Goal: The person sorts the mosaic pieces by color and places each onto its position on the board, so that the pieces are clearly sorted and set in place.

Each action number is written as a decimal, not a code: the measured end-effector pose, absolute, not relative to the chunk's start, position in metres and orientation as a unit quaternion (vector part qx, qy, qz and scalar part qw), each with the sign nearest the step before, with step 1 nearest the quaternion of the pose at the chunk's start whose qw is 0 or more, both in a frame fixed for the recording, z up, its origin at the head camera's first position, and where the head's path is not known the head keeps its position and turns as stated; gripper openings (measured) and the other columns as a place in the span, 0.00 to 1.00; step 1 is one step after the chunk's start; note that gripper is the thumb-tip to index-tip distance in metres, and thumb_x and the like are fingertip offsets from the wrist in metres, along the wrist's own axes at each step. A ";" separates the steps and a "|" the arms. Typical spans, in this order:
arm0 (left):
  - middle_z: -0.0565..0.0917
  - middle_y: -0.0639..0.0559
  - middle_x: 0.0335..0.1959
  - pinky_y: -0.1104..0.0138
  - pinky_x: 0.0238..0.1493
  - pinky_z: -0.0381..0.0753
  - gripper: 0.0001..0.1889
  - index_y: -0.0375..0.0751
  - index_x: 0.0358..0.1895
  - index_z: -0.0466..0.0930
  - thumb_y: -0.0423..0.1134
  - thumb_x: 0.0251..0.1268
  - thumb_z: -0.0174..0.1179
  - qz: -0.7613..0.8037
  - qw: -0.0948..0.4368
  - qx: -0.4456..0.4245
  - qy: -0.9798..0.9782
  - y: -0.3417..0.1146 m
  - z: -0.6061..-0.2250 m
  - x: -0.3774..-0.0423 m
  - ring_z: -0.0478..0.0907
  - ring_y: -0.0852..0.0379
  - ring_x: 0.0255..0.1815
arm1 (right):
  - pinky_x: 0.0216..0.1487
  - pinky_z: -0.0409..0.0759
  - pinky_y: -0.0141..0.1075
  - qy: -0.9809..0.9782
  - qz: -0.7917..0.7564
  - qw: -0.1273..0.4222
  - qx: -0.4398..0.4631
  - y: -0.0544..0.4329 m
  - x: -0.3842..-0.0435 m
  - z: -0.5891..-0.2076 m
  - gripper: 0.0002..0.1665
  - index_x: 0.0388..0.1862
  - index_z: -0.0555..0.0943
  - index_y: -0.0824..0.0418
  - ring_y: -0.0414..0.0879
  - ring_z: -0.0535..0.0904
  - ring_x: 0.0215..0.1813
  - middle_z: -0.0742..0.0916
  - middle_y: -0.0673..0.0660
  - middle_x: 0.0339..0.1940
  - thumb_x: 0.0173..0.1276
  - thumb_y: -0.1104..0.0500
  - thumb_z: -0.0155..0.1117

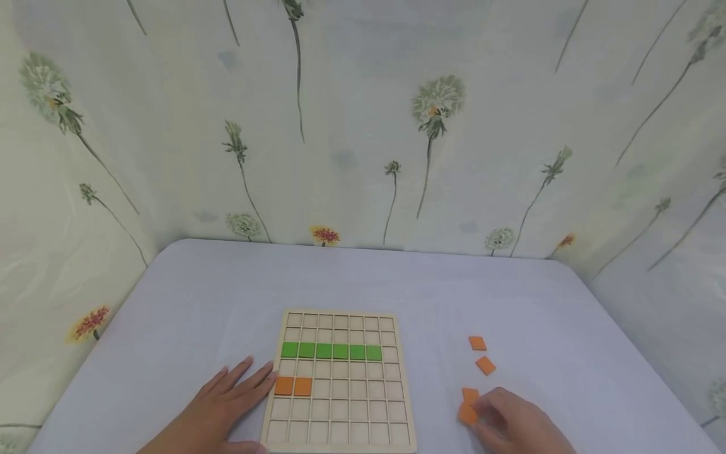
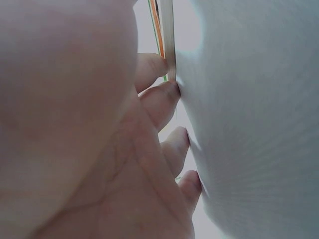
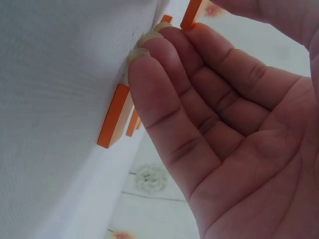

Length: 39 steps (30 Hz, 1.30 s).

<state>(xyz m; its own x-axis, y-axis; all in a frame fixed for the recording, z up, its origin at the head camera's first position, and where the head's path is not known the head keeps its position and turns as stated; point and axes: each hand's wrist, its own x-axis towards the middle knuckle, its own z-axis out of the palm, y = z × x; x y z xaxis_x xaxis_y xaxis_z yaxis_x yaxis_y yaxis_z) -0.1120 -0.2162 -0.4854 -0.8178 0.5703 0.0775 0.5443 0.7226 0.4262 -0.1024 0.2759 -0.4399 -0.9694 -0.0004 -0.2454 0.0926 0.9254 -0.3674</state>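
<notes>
A wooden grid board (image 1: 340,448) lies flat on the table, with a row of several green tiles (image 1: 324,350) and two orange tiles (image 1: 303,386) in its cells. My left hand (image 1: 227,403) is spread on the table, fingertips right at the board's left edge; the left wrist view shows fingers (image 2: 159,102) against that edge. Right of the board, my right hand (image 1: 513,419) pinches an orange square tile (image 3: 192,14) between thumb and index finger, low over the table. Its other fingers are bent, their tips close to another orange tile (image 3: 113,117).
Beyond my right hand, two loose orange tiles (image 1: 478,343) lie on the white-covered table (image 1: 227,284), one nearer me than the other. Cloth with a dandelion pattern (image 1: 363,126) hangs behind the table and along both sides.
</notes>
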 end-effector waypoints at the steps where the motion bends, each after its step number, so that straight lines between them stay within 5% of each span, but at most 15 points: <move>1: 0.67 0.51 0.80 0.81 0.65 0.13 0.52 0.45 0.80 0.68 0.78 0.60 0.57 0.220 0.031 0.300 0.928 -0.216 -0.485 -0.112 0.58 0.32 0.80 | 0.43 0.82 0.37 0.974 -0.192 0.120 0.020 0.276 -0.102 -0.440 0.14 0.41 0.85 0.51 0.37 0.78 0.38 0.85 0.40 0.36 0.60 0.58 0.81; 8: 0.68 0.50 0.80 0.80 0.67 0.14 0.52 0.45 0.79 0.68 0.78 0.60 0.57 0.219 0.025 0.301 0.928 -0.216 -0.486 -0.112 0.59 0.31 0.79 | 0.43 0.83 0.35 0.971 -0.202 0.125 -0.015 0.275 -0.103 -0.438 0.13 0.41 0.85 0.51 0.37 0.80 0.39 0.84 0.40 0.37 0.60 0.57 0.81; 11: 0.68 0.51 0.80 0.61 0.80 0.30 0.52 0.45 0.79 0.68 0.78 0.60 0.58 0.217 0.024 0.298 0.929 -0.216 -0.488 -0.111 0.59 0.32 0.79 | 0.43 0.83 0.35 0.968 -0.208 0.136 -0.023 0.275 -0.103 -0.438 0.14 0.41 0.84 0.52 0.37 0.81 0.40 0.84 0.40 0.38 0.60 0.57 0.81; 15: 0.68 0.52 0.80 0.49 0.76 0.45 0.51 0.46 0.80 0.68 0.78 0.60 0.58 0.215 0.021 0.298 0.930 -0.217 -0.489 -0.111 0.60 0.33 0.80 | 0.43 0.83 0.34 0.965 -0.215 0.147 -0.036 0.276 -0.102 -0.437 0.14 0.42 0.84 0.51 0.37 0.82 0.41 0.85 0.39 0.39 0.62 0.55 0.80; 18: 0.68 0.52 0.80 0.66 0.78 0.28 0.51 0.46 0.79 0.69 0.77 0.60 0.58 0.213 0.011 0.304 0.929 -0.217 -0.490 -0.111 0.60 0.33 0.79 | 0.44 0.83 0.34 0.964 -0.215 0.149 -0.042 0.274 -0.103 -0.436 0.13 0.43 0.84 0.51 0.36 0.81 0.41 0.84 0.39 0.39 0.62 0.54 0.79; 21: 0.69 0.52 0.80 0.73 0.74 0.23 0.51 0.46 0.79 0.70 0.78 0.61 0.58 0.205 -0.003 0.310 0.929 -0.217 -0.491 -0.111 0.62 0.33 0.78 | 0.44 0.83 0.35 0.964 -0.214 0.156 -0.033 0.271 -0.103 -0.434 0.13 0.42 0.84 0.51 0.37 0.82 0.42 0.84 0.39 0.38 0.62 0.54 0.79; 24: 0.69 0.51 0.80 0.72 0.74 0.25 0.51 0.46 0.79 0.69 0.78 0.61 0.58 0.202 -0.010 0.313 0.928 -0.217 -0.490 -0.111 0.62 0.33 0.78 | 0.45 0.83 0.36 0.962 -0.215 0.165 -0.017 0.268 -0.102 -0.433 0.13 0.42 0.84 0.50 0.37 0.82 0.42 0.85 0.39 0.38 0.62 0.53 0.80; 29: 0.68 0.50 0.80 0.58 0.82 0.36 0.51 0.44 0.79 0.68 0.77 0.62 0.57 0.197 -0.015 0.319 0.927 -0.217 -0.488 -0.111 0.62 0.32 0.78 | 0.44 0.83 0.34 0.964 -0.215 0.149 -0.046 0.270 -0.098 -0.429 0.13 0.42 0.83 0.48 0.36 0.83 0.43 0.85 0.37 0.39 0.62 0.51 0.79; 31: 0.69 0.49 0.79 0.58 0.82 0.36 0.51 0.44 0.79 0.68 0.77 0.62 0.57 0.197 -0.019 0.321 0.926 -0.217 -0.488 -0.111 0.63 0.32 0.77 | 0.44 0.83 0.34 0.964 -0.216 0.142 -0.065 0.270 -0.098 -0.427 0.13 0.42 0.83 0.48 0.35 0.83 0.43 0.85 0.36 0.39 0.63 0.50 0.79; 34: 0.70 0.49 0.79 0.73 0.76 0.21 0.51 0.43 0.79 0.70 0.77 0.61 0.58 0.196 -0.031 0.325 0.925 -0.218 -0.490 -0.111 0.64 0.32 0.77 | 0.43 0.83 0.33 0.962 -0.217 0.142 -0.081 0.270 -0.100 -0.425 0.13 0.43 0.84 0.48 0.34 0.83 0.42 0.84 0.36 0.39 0.63 0.50 0.79; 39: 0.69 0.50 0.79 0.74 0.75 0.21 0.51 0.43 0.78 0.70 0.77 0.61 0.58 0.197 -0.031 0.327 0.924 -0.218 -0.491 -0.111 0.64 0.32 0.76 | 0.42 0.84 0.34 0.957 -0.221 0.133 -0.133 0.269 -0.104 -0.422 0.13 0.43 0.83 0.48 0.32 0.82 0.40 0.84 0.37 0.40 0.64 0.52 0.78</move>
